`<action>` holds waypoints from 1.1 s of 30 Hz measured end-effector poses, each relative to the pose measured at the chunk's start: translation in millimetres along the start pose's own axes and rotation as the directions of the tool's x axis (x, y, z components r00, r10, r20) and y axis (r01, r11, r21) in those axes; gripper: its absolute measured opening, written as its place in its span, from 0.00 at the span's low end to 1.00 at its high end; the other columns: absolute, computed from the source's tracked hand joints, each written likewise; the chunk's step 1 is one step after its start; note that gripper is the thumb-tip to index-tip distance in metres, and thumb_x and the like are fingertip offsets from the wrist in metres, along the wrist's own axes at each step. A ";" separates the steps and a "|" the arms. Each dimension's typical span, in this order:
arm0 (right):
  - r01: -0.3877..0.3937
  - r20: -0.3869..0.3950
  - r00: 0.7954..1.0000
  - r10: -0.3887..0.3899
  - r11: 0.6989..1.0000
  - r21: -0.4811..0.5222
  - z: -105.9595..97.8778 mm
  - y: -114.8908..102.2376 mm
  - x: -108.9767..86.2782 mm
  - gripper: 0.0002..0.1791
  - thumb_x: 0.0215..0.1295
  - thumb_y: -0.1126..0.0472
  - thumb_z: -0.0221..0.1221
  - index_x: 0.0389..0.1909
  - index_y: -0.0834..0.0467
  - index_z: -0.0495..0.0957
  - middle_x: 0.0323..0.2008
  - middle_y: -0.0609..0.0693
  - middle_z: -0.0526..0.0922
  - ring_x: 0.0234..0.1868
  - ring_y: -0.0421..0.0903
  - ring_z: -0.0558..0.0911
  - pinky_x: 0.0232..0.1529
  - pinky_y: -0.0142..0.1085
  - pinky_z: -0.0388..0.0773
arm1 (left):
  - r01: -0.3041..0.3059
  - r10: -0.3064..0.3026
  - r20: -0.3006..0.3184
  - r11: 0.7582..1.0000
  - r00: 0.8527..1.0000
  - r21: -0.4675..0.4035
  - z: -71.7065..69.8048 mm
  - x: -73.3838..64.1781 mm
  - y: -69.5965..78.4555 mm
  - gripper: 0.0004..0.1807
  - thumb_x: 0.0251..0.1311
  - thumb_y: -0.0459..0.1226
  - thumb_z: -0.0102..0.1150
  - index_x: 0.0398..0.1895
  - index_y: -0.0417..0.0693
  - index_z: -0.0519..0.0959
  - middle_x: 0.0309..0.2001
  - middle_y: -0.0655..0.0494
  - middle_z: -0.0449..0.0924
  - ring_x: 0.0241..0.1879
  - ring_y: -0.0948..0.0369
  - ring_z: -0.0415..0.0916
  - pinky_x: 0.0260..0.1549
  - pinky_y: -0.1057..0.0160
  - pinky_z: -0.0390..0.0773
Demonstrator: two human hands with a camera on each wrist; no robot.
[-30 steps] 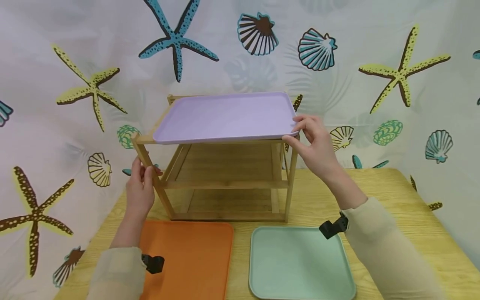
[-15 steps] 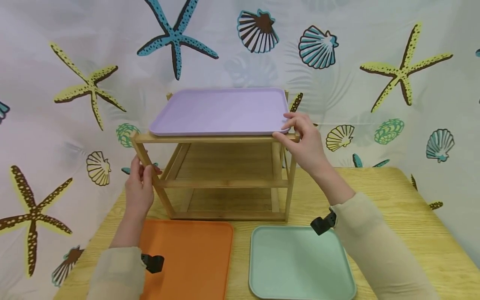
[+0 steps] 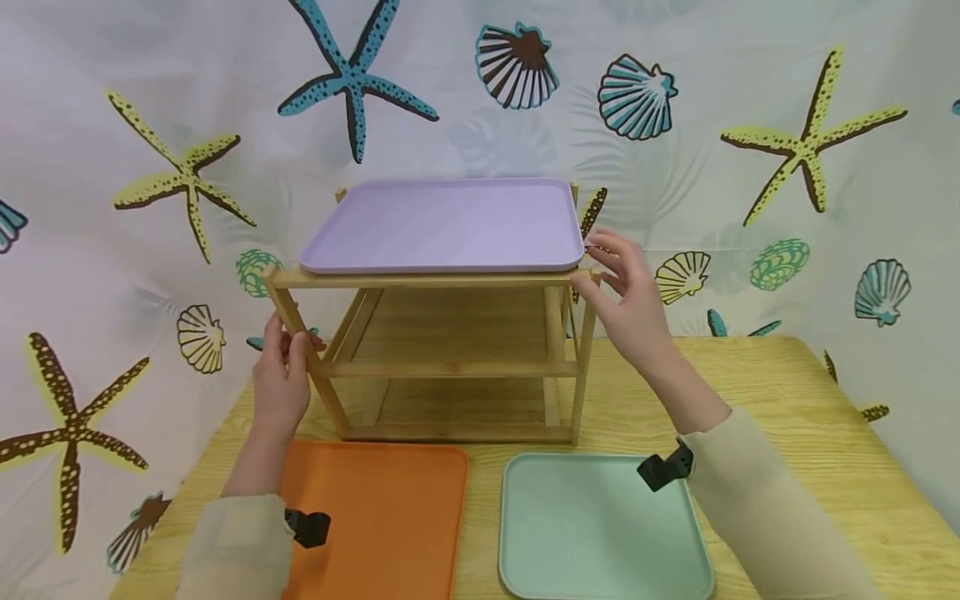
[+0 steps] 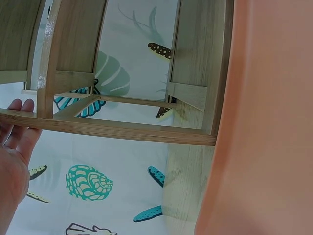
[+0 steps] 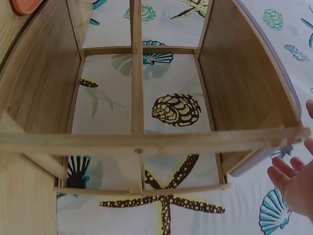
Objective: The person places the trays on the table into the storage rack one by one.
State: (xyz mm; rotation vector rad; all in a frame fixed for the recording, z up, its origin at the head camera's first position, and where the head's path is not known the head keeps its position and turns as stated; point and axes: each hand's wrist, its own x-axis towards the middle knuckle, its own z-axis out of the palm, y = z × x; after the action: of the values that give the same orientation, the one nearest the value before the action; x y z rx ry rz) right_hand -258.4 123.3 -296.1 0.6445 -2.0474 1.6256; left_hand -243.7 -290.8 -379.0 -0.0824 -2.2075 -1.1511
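A lilac tray (image 3: pixel 442 225) lies on the top tier of a wooden rack (image 3: pixel 450 368). My left hand (image 3: pixel 279 375) grips the rack's front left post, thumb in front and fingers behind it; the left wrist view shows the fingers (image 4: pixel 22 139) around the wood. At the rack's top right corner, my right hand (image 3: pixel 626 300) is beside the tray's right edge with fingers loosely bent and nothing held. In the right wrist view, that hand's fingertips (image 5: pixel 281 169) are close to the rack's upper corner. The two lower tiers hold nothing.
On the wooden table (image 3: pixel 765 400), an orange tray (image 3: pixel 382 517) lies in front of the rack at left, partly under my left forearm. A mint green tray (image 3: pixel 600 525) lies to its right. Behind hangs a cloth (image 3: pixel 697 192) with starfish and shells.
The lilac tray has shifted slightly left and back and now sits flat on the rack's top. My right hand has let go of it and drawn right. The left hand keeps its grip.
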 end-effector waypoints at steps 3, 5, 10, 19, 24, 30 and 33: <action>-0.008 -0.029 1.000 0.009 0.999 0.047 -16.8 2.0 -17.2 0.24 0.68 0.68 0.58 0.64 0.64 0.66 0.65 0.52 0.65 0.64 0.50 0.70 0.62 0.43 0.66 | -0.012 0.012 -0.002 1.000 1.000 -0.003 1.2 0.1 -0.2 0.21 0.77 0.40 0.38 0.69 0.50 0.61 0.38 0.49 0.77 0.40 0.68 0.73 0.44 0.71 0.69; -0.012 -0.035 0.999 0.014 0.999 0.041 -28.4 4.3 -31.1 0.24 0.68 0.69 0.57 0.64 0.64 0.66 0.64 0.52 0.66 0.62 0.48 0.72 0.60 0.38 0.68 | -0.025 0.025 -0.011 1.000 1.000 0.001 1.0 0.5 -0.6 0.20 0.77 0.40 0.37 0.69 0.50 0.61 0.37 0.49 0.77 0.39 0.70 0.72 0.44 0.72 0.69; -0.037 0.005 0.999 0.037 0.999 -0.011 -54.4 14.0 -70.3 0.24 0.68 0.71 0.56 0.64 0.64 0.66 0.62 0.49 0.69 0.57 0.40 0.75 0.52 0.28 0.72 | -0.057 0.057 -0.032 0.998 0.998 0.008 -0.5 3.4 -1.4 0.20 0.77 0.40 0.37 0.69 0.49 0.62 0.36 0.52 0.77 0.37 0.74 0.71 0.43 0.73 0.68; -0.108 0.157 0.979 0.131 0.983 -0.147 -94.6 40.1 -139.5 0.26 0.69 0.72 0.54 0.67 0.63 0.61 0.55 0.39 0.73 0.51 0.35 0.78 0.46 0.26 0.73 | -0.045 0.045 -0.021 0.999 0.999 -0.007 1.1 5.2 -2.5 0.21 0.77 0.40 0.38 0.70 0.52 0.61 0.36 0.53 0.76 0.38 0.70 0.73 0.44 0.72 0.70; -0.188 0.194 0.951 0.239 0.950 -0.247 -116.1 54.9 -177.0 0.28 0.71 0.69 0.54 0.69 0.60 0.59 0.53 0.41 0.74 0.49 0.35 0.78 0.44 0.28 0.74 | -0.027 0.027 -0.025 1.000 0.999 -0.009 2.1 2.6 -5.3 0.21 0.77 0.41 0.38 0.70 0.52 0.61 0.36 0.54 0.76 0.38 0.72 0.72 0.44 0.71 0.69; -0.335 0.146 0.901 0.408 0.870 -0.362 -137.9 72.6 -221.9 0.29 0.71 0.65 0.55 0.69 0.61 0.58 0.53 0.54 0.75 0.45 0.33 0.77 0.38 0.32 0.77 | -0.018 0.018 -0.019 1.000 1.000 -0.008 3.5 0.6 -3.0 0.20 0.77 0.40 0.38 0.69 0.50 0.61 0.37 0.48 0.78 0.39 0.73 0.72 0.43 0.72 0.70; -0.372 0.152 0.878 0.455 0.846 -0.383 -142.9 80.0 -236.3 0.28 0.71 0.65 0.55 0.69 0.62 0.58 0.53 0.60 0.74 0.42 0.33 0.77 0.36 0.33 0.78 | -0.027 0.027 -0.017 1.000 0.999 -0.011 4.2 0.8 -2.5 0.21 0.77 0.40 0.38 0.70 0.51 0.61 0.36 0.49 0.77 0.38 0.72 0.72 0.43 0.72 0.69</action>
State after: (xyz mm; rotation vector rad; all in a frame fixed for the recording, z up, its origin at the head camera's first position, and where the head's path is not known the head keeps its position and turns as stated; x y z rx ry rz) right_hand -112.0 298.6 -470.7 0.2867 -2.7205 1.3894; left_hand -247.3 -289.3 -382.0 -0.1061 -2.1788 -1.1451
